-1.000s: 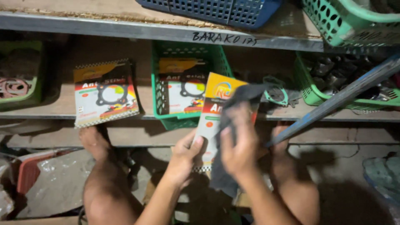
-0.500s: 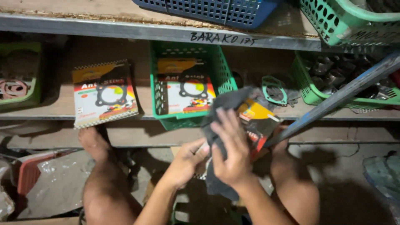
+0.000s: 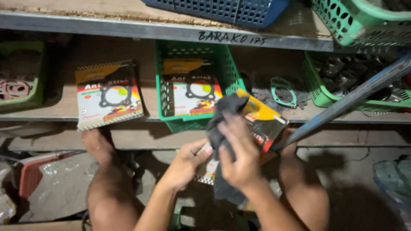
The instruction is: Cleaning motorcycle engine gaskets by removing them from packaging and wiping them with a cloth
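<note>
The left hand (image 3: 185,164) grips the lower edge of a flat gasket pack (image 3: 262,122), holding it tilted in front of the shelf (image 3: 60,113) between the person's knees, while the right hand (image 3: 239,156) is closed on a dark cloth (image 3: 222,115) and presses it against the pack's face. The cloth drapes over the pack's left part and hangs down below both hands, which sit close together. On the shelf behind stand a green basket (image 3: 233,75) with another pack inside, a loose pack (image 3: 109,95) to its left, a second green basket (image 3: 317,92) to the right, and a grey bar (image 3: 351,99) slants past the right hand.
</note>
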